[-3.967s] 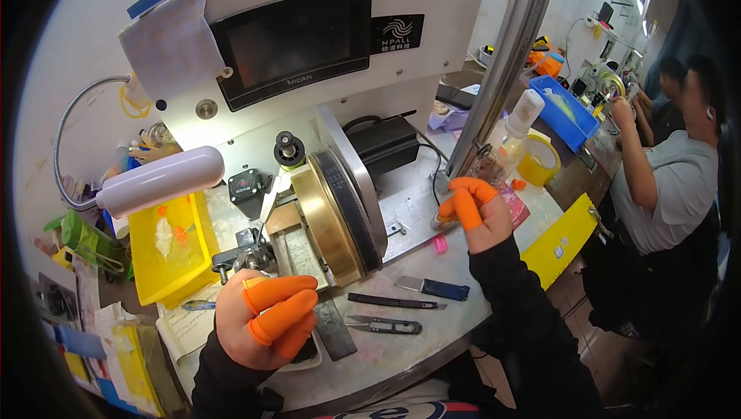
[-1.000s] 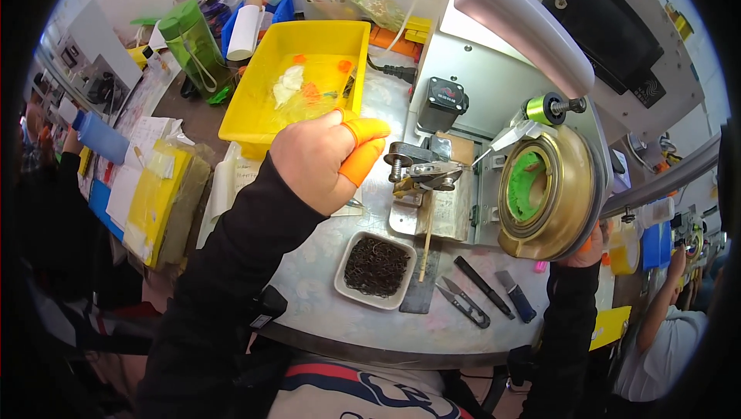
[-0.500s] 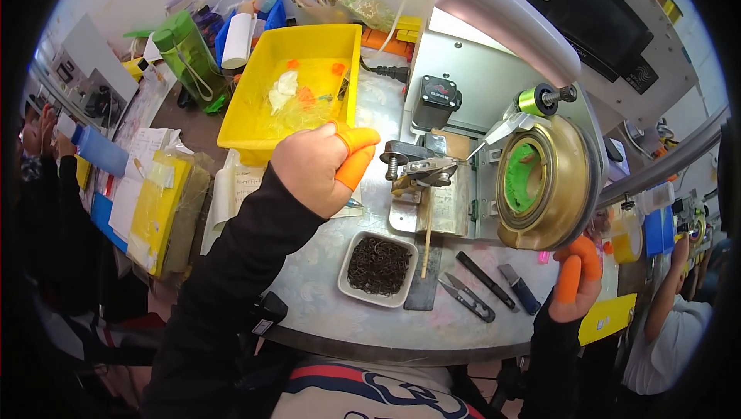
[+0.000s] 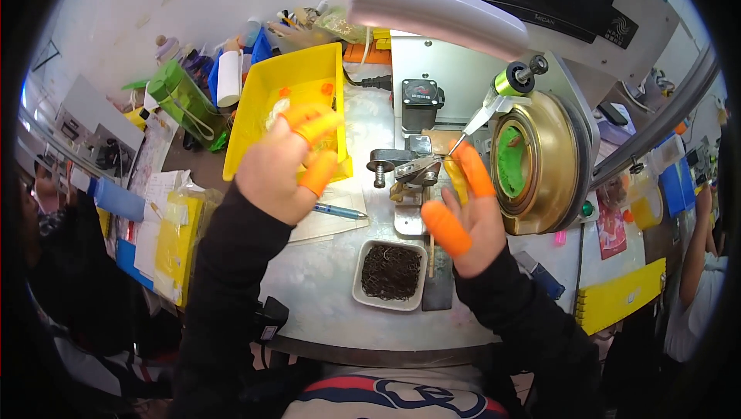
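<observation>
My left hand (image 4: 282, 160), slightly blurred, hovers over the near edge of the yellow bin (image 4: 235, 137). Its orange-capped thumb and forefinger are apart, with nothing visible between them. Beside the small metal clamp (image 4: 421, 170) on the bench machine is my right hand (image 4: 472, 222). Orange covers sit on its thumb and forefinger, spread apart, and a yellow one shows behind; the forefinger reaches the tip of the white wire guide (image 4: 482, 116). Whether it touches is unclear. A white dish (image 4: 357, 295) of fine dark curled pieces lies below the clamp.
A gold wheel with a green inner ring (image 4: 549, 172) stands right of my right hand. Overhead hangs a white lamp (image 4: 432, 14). A blue pen (image 4: 340, 211) rests on papers, and a yellow notebook (image 4: 621, 295) lies at the right. Other people sit at both sides.
My right hand has come from the right edge of the bench to the clamp. My left hand has drawn back leftward from the clamp and its fingers have parted. The view has shifted.
</observation>
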Demonstrator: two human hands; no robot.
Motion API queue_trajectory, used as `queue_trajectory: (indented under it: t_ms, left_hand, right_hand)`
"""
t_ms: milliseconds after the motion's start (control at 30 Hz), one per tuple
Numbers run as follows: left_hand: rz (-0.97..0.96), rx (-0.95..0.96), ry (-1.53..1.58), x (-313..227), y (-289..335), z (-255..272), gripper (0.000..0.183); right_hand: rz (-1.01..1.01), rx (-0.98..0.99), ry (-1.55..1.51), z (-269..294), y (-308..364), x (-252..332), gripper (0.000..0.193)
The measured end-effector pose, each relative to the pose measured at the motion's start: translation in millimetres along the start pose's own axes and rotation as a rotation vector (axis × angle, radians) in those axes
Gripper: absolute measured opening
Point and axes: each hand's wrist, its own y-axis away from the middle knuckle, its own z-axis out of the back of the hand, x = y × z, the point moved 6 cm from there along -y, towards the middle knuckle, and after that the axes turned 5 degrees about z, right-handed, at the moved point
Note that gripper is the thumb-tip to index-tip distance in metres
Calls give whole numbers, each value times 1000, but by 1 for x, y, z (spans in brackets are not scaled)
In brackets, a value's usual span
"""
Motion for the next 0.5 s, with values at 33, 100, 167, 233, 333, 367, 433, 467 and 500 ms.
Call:
queue_trajectory:
  t_ms: [33, 100, 167, 233, 333, 367, 433, 467, 500]
  left_hand:
    - [25, -19, 60, 0, -9, 10, 32]
    - [45, -46, 120, -2, -26, 22, 33]
    - [26, 1, 181, -5, -42, 21, 32]
    - [27, 29, 203, -10, -56, 20, 32]
    - [17, 372, 424, -18, -73, -10, 30]
    - [13, 450, 446, -21, -77, -19, 29]
    - [-127, 506, 414, -32, -81, -37, 28]
    - [-250, 529, 480, -41, -82, -42, 29]
    - [-286, 608, 489, -42, -81, -50, 31]
  right_hand:
    - [-10, -16, -142, -2, -14, -1, 74]
    - [11, -40, -409, -6, -28, -12, 54]
    - [21, -45, -581, -10, -32, -16, 45]
    - [58, -56, -630, -15, -28, -14, 28]
    - [-30, -194, -750, -12, -15, -22, 18]
    - [6, -203, -685, -11, -10, -24, 15]
    - [9, -241, -560, -5, -6, -26, 15]
    - [11, -266, -437, -1, -6, -24, 16]
    - [-69, -259, -384, 0, -7, -24, 17]
